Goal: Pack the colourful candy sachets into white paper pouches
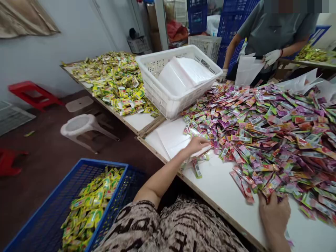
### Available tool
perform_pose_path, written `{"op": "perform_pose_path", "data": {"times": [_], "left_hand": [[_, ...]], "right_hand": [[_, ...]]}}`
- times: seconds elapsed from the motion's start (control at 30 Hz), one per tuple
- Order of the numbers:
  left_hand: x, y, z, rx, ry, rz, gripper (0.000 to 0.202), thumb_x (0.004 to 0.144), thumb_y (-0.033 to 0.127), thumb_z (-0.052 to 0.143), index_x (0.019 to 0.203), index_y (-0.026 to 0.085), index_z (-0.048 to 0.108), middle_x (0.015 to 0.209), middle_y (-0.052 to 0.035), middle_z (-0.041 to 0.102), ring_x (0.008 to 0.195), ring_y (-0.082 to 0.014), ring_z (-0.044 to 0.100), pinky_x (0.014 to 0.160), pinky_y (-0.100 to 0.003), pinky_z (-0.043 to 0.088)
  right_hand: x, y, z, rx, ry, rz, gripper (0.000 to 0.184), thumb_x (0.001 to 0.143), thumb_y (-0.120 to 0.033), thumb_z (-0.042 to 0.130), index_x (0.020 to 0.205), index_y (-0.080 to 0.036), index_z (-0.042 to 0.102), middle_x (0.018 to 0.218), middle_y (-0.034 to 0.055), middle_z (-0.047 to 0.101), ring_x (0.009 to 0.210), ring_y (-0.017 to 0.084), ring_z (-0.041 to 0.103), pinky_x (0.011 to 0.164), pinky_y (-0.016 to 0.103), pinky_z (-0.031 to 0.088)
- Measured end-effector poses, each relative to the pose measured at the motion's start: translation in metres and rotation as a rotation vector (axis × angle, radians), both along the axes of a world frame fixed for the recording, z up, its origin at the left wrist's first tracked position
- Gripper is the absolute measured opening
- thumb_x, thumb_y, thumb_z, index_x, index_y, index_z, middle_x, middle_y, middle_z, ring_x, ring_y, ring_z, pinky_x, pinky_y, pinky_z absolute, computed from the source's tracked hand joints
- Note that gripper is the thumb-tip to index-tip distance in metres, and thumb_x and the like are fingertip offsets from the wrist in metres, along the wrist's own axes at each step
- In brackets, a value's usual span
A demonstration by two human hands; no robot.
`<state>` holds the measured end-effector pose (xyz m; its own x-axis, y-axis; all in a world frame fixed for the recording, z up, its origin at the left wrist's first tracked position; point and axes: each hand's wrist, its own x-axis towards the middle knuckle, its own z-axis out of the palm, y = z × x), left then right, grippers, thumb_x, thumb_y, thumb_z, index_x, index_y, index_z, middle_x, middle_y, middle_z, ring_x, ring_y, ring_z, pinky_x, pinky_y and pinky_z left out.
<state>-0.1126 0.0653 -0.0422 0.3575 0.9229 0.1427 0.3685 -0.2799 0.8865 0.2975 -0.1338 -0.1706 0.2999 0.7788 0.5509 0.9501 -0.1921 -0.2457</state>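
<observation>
The left hand [197,145] and the right hand [275,211], two bare hands, are held well apart over the bench [223,189]. The left hand's fingers are brought toward the thumb above the white plastic bags [170,140], at the left edge of the pile of pink, purple and green sachets [265,129]; whether anything is pinched cannot be told. The right hand's fingers are curled against the pile's near edge, their tips hidden, so a grip cannot be told either. The sachets, too many to be counted, are spread far and right of the left hand and far of the right. One loose sachet [196,169] is seen just near of the left hand.

One white basket [162,101], with plastic bags inside, is set beyond the left hand. One heap of yellow packets [115,77] is spread at far left, and more are held in a blue crate [54,196] at near left. At far right, one co-worker [273,35] is seen, with two gloved hands and a white bag [246,70].
</observation>
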Motion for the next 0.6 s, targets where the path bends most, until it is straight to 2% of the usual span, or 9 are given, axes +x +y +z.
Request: {"op": "perform_pose_path", "data": {"times": [0.07,0.13,0.17,0.23,0.3,0.33,0.4,0.47,0.6], "left_hand": [[-0.034,0.022,0.003,0.013,0.109,0.078,0.021,0.084,0.033,0.073,0.098,0.018,0.082,0.104,-0.0077,0.081,0.100,-0.0237,0.073,0.093,-0.032,0.054],[-0.065,0.041,-0.005,-0.024,0.279,0.176,0.038,0.079,0.036,0.079,0.113,0.020,0.079,0.125,-0.0114,0.075,0.119,-0.0297,0.067,0.106,-0.038,0.050],[-0.080,0.049,-0.012,-0.077,0.396,0.275,0.054,0.074,0.037,0.083,0.125,0.021,0.074,0.140,-0.0142,0.066,0.133,-0.0345,0.058,0.113,-0.045,0.045],[-0.109,0.059,-0.028,-0.233,0.632,0.482,0.090,0.069,0.047,0.086,0.149,0.021,0.055,0.165,-0.0192,0.038,0.154,-0.0425,0.031,0.121,-0.059,0.031],[-0.136,0.065,-0.041,-0.365,0.770,0.658,0.115,0.069,0.064,0.081,0.162,0.018,0.031,0.172,-0.0215,0.015,0.159,-0.0441,0.010,0.122,-0.067,0.022],[-0.149,0.067,-0.045,-0.408,0.798,0.716,0.121,0.070,0.072,0.076,0.164,0.017,0.024,0.173,-0.0224,0.010,0.160,-0.0439,0.007,0.123,-0.067,0.021],[-0.168,0.073,-0.046,-0.439,0.833,0.769,0.127,0.067,0.081,0.069,0.164,0.015,0.023,0.172,-0.0241,0.013,0.159,-0.0444,0.011,0.122,-0.066,0.023],[-0.179,0.081,-0.040,-0.424,0.890,0.776,0.127,0.062,0.084,0.072,0.160,0.012,0.032,0.168,-0.0263,0.025,0.156,-0.0454,0.021,0.121,-0.063,0.027],[-0.172,0.089,-0.020,-0.474,0.937,0.647,0.117,0.052,0.071,0.086,0.144,0.008,0.051,0.150,-0.0284,0.053,0.143,-0.0461,0.046,0.117,-0.054,0.038]], "right_hand": [[-0.002,0.000,0.002,0.002,-0.021,-0.032,0.067,0.090,-0.061,0.056,0.125,-0.005,0.070,0.142,0.0367,0.049,0.124,0.053,0.052,0.096,0.070,0.041],[-0.002,0.000,0.004,-0.019,-0.048,-0.053,0.067,0.092,-0.060,0.057,0.127,-0.004,0.069,0.144,0.0371,0.048,0.126,0.053,0.052,0.098,0.070,0.042],[-0.002,0.000,0.004,-0.035,-0.062,-0.060,0.068,0.092,-0.060,0.057,0.128,-0.003,0.068,0.146,0.0374,0.047,0.127,0.052,0.052,0.099,0.069,0.042],[0.000,0.000,0.003,-0.070,-0.080,-0.068,0.069,0.092,-0.060,0.058,0.129,-0.003,0.067,0.146,0.0378,0.047,0.128,0.051,0.052,0.100,0.068,0.042],[0.001,-0.001,0.001,-0.093,-0.082,-0.075,0.069,0.092,-0.059,0.059,0.131,-0.003,0.066,0.147,0.0380,0.046,0.129,0.051,0.051,0.100,0.068,0.042],[0.001,-0.002,0.001,-0.098,-0.076,-0.080,0.068,0.092,-0.059,0.060,0.132,-0.003,0.066,0.148,0.0378,0.045,0.130,0.050,0.051,0.101,0.068,0.042],[0.000,-0.003,0.002,-0.102,-0.063,-0.089,0.066,0.092,-0.057,0.061,0.134,-0.005,0.064,0.149,0.0369,0.044,0.130,0.051,0.050,0.100,0.070,0.041],[-0.003,-0.003,0.003,-0.101,-0.050,-0.099,0.064,0.092,-0.054,0.062,0.135,-0.006,0.064,0.151,0.0360,0.043,0.130,0.051,0.050,0.099,0.072,0.041],[-0.005,-0.003,0.003,-0.117,-0.025,-0.107,0.065,0.093,-0.055,0.059,0.136,-0.007,0.063,0.152,0.0350,0.041,0.130,0.050,0.048,0.101,0.071,0.039]]}}
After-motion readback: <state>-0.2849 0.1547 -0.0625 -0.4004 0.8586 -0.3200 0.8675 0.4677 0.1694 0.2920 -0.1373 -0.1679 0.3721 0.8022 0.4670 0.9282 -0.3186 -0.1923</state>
